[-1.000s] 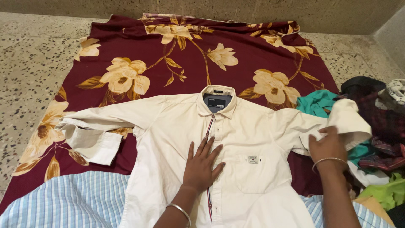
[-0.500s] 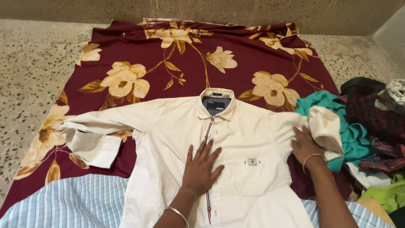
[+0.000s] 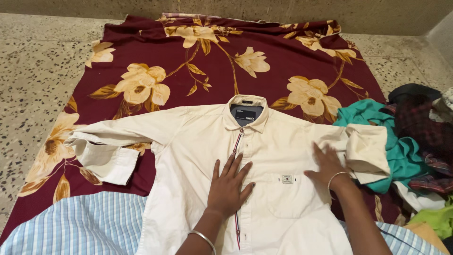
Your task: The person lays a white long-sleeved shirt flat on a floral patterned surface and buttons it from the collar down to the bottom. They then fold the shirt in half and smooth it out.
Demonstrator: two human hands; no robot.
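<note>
While the cream shirt (image 3: pixel 278 156) lies face up and buttoned on the maroon floral sheet (image 3: pixel 188 61), both hands rest flat on its front with nothing gripped in either. The left hand (image 3: pixel 229 184) presses palm down on the middle of the chest, right over the striped button placket (image 3: pixel 237 151), its fingers (image 3: pixel 231 163) spread wide and pointing up toward the collar (image 3: pixel 247 111); a thin silver bangle (image 3: pixel 203 237) circles that wrist. The right hand (image 3: pixel 325 165) lies open on the shirt's chest just above the patch pocket (image 3: pixel 288 198), fingers splayed and flat, with another bangle (image 3: pixel 337 177) at the wrist. Just beside the right hand, on its outer side, the shirt's sleeve (image 3: pixel 365 148) is doubled over in a square fold, its cuff edge lying against a teal garment (image 3: pixel 401 153). The opposite sleeve (image 3: pixel 113 141) stretches out over the sheet, well apart from the left hand, with its cuff turned back under itself. The small square label (image 3: pixel 287 179) on the pocket sits between the two hands, nearer the right thumb. The shirt's lower half runs down toward the person, over a blue-and-white checked cloth (image 3: pixel 85 222) that shows at the bottom edge of the view. Beyond the teal garment, a heap of dark, plaid and green clothes (image 3: pixel 424 141) sits at the edge of the sheet. The sheet itself is spread on a speckled stone floor (image 3: pixel 33 71).
</note>
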